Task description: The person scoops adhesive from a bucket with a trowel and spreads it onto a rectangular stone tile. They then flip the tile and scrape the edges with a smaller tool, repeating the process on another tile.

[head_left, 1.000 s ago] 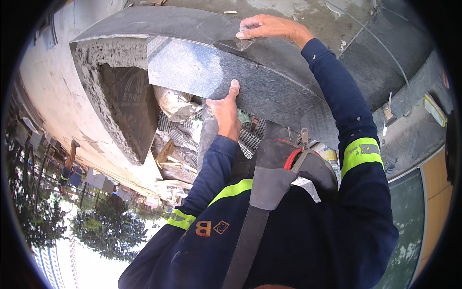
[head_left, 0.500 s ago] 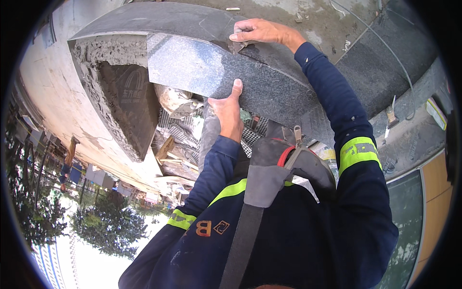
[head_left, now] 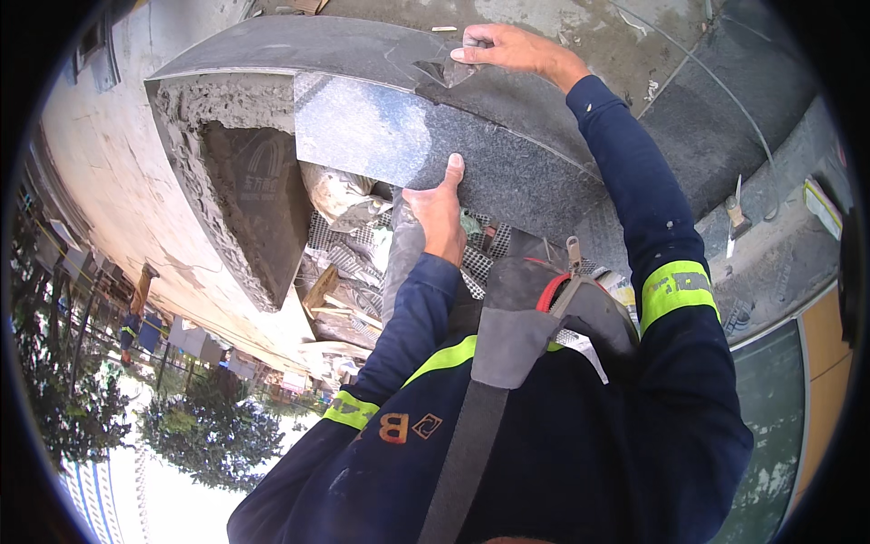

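Note:
A speckled grey granite slab (head_left: 521,154) stands on edge across the middle, its left part bright with glare. My left hand (head_left: 441,218) is on its lower edge, thumb against the face and the fingers hidden behind. A dark grey covering strip (head_left: 308,41) curves along the slab's top edge. Above that edge, my right hand (head_left: 517,53) is curled, thumb and fingers pinched together at a small dusty grey flap (head_left: 460,72). Whether the flap is torn sheet or a thin stone chip, I cannot tell.
Left of the slab, rough mortar (head_left: 177,113) surrounds a dark tile panel (head_left: 258,195). Bags and wood scraps (head_left: 340,295) lie below the slab. A thin cable (head_left: 716,77) crosses the right side, near a brush-like tool (head_left: 736,218). A grey waist bag (head_left: 526,304) hangs at my front.
My right hand has moved slightly up and away from the slab's edge, and the small grey flap looks more spread out. My left hand keeps its place on the slab. The view has shifted a little.

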A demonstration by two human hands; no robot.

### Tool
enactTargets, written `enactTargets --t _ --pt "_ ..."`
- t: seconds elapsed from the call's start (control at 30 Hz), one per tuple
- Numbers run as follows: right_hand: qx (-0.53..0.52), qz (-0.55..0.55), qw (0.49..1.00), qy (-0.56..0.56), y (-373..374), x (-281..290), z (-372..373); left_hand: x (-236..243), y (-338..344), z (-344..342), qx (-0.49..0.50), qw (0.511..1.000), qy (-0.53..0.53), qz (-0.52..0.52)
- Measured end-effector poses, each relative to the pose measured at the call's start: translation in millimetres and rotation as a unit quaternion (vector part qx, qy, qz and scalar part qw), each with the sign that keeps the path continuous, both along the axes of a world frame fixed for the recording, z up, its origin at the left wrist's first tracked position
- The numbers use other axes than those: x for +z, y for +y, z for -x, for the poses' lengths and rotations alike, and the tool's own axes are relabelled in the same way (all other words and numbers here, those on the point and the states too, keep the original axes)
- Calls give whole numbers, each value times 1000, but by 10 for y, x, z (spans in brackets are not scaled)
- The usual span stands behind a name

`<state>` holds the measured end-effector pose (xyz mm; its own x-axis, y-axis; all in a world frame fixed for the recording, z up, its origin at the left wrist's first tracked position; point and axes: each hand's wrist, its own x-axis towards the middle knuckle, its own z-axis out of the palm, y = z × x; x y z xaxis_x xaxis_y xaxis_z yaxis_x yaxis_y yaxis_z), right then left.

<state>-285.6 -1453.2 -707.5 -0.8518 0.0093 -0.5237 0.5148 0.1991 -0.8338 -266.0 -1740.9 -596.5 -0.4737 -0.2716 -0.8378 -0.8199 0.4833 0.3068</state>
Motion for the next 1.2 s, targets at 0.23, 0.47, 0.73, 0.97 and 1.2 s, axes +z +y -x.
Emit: enactTargets --t 0.23,0.47,0.73,0.97,1.2 --pt "-20 -249 961 116 -69 1023 -138 73 97 26 -8 999 20 34" --pt "-40 -437 885 153 -282 1511 -171 156 189 48 -11 999 45 16" --pt "-96 -343 932 -71 -741 1821 -201 133 182 60 3 998 61 4" --pt "-113 -324 934 -97 -1087 1849 39 260 266 106 14 998 60 -12" --pt "-121 -344 917 -164 -979 1968 -165 128 185 67 6 998 70 2"
